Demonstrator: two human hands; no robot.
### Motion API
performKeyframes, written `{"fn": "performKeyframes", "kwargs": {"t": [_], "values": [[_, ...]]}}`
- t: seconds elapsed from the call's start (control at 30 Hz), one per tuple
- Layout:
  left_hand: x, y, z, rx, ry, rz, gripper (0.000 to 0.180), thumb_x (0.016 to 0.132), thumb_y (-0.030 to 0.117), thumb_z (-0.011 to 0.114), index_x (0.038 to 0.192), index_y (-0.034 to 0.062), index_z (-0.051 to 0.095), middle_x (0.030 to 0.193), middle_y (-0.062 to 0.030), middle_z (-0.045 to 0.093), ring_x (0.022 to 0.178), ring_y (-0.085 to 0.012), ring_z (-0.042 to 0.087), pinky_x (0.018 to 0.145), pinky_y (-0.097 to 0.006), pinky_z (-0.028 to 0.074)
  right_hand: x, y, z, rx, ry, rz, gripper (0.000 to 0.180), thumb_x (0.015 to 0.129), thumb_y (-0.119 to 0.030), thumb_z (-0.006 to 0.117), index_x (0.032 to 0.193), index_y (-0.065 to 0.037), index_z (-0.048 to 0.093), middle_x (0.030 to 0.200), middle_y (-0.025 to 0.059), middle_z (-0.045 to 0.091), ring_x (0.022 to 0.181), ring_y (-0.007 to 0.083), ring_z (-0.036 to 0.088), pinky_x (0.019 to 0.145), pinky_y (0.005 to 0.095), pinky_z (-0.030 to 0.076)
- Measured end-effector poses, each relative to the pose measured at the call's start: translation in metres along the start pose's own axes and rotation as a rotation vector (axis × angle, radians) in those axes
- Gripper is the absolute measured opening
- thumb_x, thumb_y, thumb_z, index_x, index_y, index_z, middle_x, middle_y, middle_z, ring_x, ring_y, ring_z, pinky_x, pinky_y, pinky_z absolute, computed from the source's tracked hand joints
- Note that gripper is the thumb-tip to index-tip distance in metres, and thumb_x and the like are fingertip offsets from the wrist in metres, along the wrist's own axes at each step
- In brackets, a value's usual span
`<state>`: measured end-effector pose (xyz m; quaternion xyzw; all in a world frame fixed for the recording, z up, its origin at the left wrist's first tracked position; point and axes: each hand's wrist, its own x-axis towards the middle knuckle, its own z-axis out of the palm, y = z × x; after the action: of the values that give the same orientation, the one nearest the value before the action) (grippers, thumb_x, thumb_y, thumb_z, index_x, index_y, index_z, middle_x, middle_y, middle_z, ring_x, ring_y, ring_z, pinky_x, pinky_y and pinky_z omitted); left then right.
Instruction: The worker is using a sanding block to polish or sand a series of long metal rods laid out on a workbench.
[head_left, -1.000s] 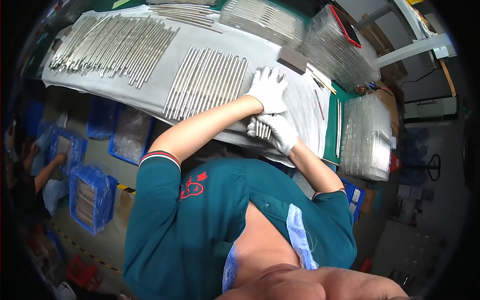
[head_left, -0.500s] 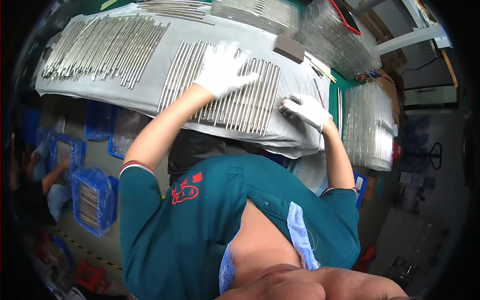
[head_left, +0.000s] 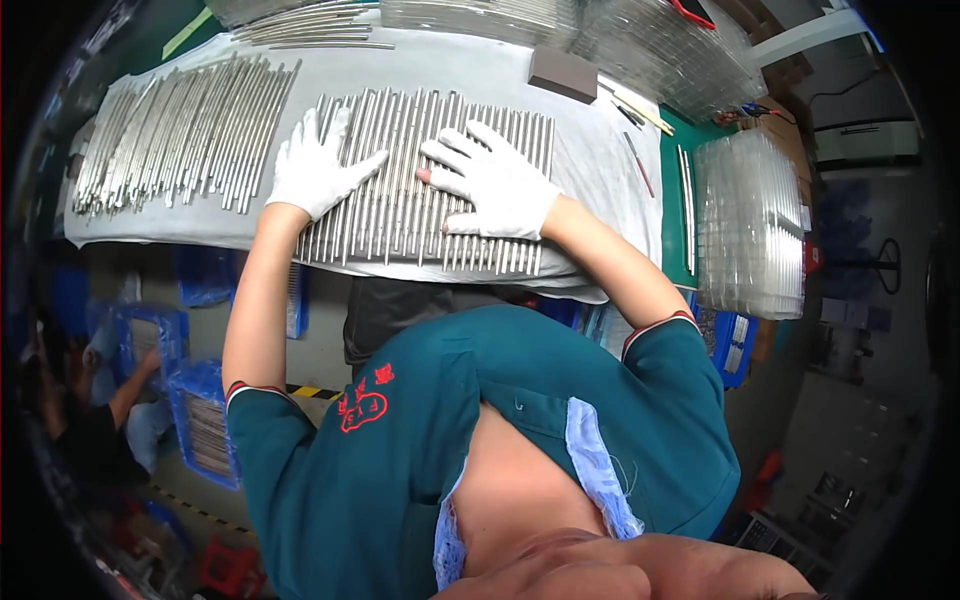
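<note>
A row of slim metal rods [head_left: 400, 200] lies side by side on the grey cloth [head_left: 235, 228] in front of me. My left hand [head_left: 315, 165], in a white glove, rests on the row's left edge with fingers spread. Flat over the right part of the row lies my right hand [head_left: 495, 190], gloved too, its fingers apart and a bare fingertip showing. Neither hand grips a rod. To the left a second, more uneven group of rods [head_left: 185, 135] is spread on the cloth.
A dark brown block [head_left: 563, 74] sits beyond the rods. Clear plastic trays [head_left: 750, 225] are stacked at the right, others at the back. A thin red-handled tool [head_left: 638, 165] lies on the cloth. At lower left, another person [head_left: 100, 410] is beside blue crates [head_left: 205, 420].
My left hand has moved left, from the row's middle to its left edge. My right hand has come in from the cloth at the right onto the rods.
</note>
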<state>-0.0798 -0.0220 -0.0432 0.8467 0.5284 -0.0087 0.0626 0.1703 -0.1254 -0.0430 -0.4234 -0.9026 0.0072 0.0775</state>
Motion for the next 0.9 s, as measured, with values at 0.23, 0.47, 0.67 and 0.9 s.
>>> {"fn": "performKeyframes", "kwargs": {"t": [0.23,0.47,0.67,0.9], "values": [[-0.012,-0.021,0.001,0.032,0.221,-0.041,0.08,0.082,0.067,0.054,0.138,0.0105,0.051,0.13,-0.0207,0.056,0.106,-0.0402,0.058,0.092,-0.046,0.048,-0.057,0.015,-0.024,0.008,-0.11,0.065,0.067,0.082,-0.049,0.06,0.135,-0.009,0.052,0.145,0.0148,0.044,0.137,0.0338,0.036,0.115,0.05,0.021],[-0.007,-0.053,0.021,-0.219,0.388,0.118,0.048,0.091,0.041,0.06,0.125,0.0068,0.061,0.113,-0.013,0.065,0.092,-0.0331,0.064,0.082,-0.039,0.051,-0.091,0.024,-0.025,0.058,-0.104,0.151,0.07,0.08,-0.047,0.064,0.137,-0.008,0.05,0.147,0.0179,0.041,0.14,0.0357,0.032,0.117,0.0498,0.019],[-0.009,-0.027,0.013,-0.254,0.486,0.067,0.043,0.09,0.04,0.06,0.116,0.0055,0.066,0.116,-0.0138,0.066,0.091,-0.0337,0.067,0.081,-0.039,0.052,-0.049,0.008,-0.018,0.084,-0.05,0.043,0.07,0.082,-0.05,0.062,0.138,-0.011,0.049,0.148,0.0165,0.04,0.137,0.036,0.035,0.116,0.0504,0.021],[-0.019,0.006,0.007,-0.07,0.379,-0.092,0.053,0.09,0.052,0.054,0.121,0.0108,0.064,0.124,-0.01,0.062,0.087,-0.0352,0.065,0.078,-0.043,0.053,-0.061,0.012,-0.025,0.078,-0.094,0.067,0.071,0.081,-0.05,0.064,0.138,-0.011,0.05,0.147,0.0167,0.041,0.137,0.0366,0.036,0.117,0.0497,0.021]]}}
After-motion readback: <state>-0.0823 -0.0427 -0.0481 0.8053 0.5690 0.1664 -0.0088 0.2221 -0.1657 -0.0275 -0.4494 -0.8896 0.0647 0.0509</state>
